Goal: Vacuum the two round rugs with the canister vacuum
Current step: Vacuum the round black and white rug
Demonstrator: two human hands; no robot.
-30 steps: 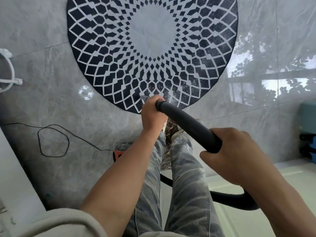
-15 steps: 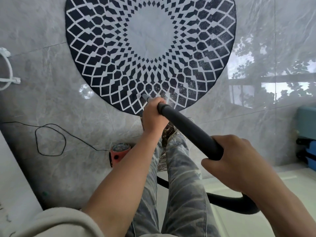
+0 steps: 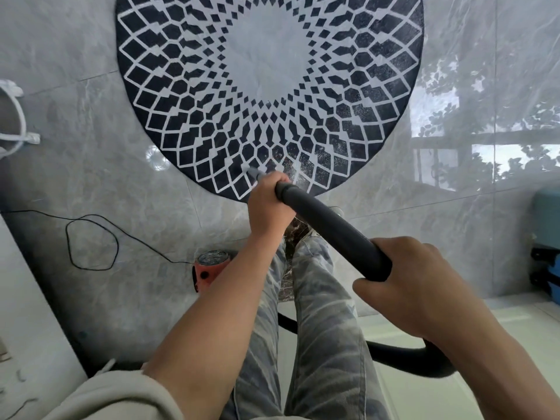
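Note:
A round black-and-white patterned rug [image 3: 212, 86] lies on the grey tiled floor ahead of me. My left hand [image 3: 268, 201] grips the front end of the dark vacuum hose [image 3: 330, 225], just behind the grey nozzle [image 3: 254, 173], whose tip rests on the rug's near edge. Farther back, my right hand [image 3: 418, 283] is wrapped round the same hose. White dust specks show on the rug right of the nozzle. The orange canister vacuum [image 3: 209, 268] stands on the floor behind my left arm, partly hidden.
A thin black cord [image 3: 91, 247] loops over the tiles at left. A white ring-shaped object [image 3: 15, 116] sits at the left edge, a white surface [image 3: 27, 313] at bottom left. Blue cases [image 3: 547, 237] stand at the right edge. My legs [image 3: 303, 313] are below.
The nozzle and my left hand have slid a little to the left along the rug's near edge. Both hands keep their hold on the hose.

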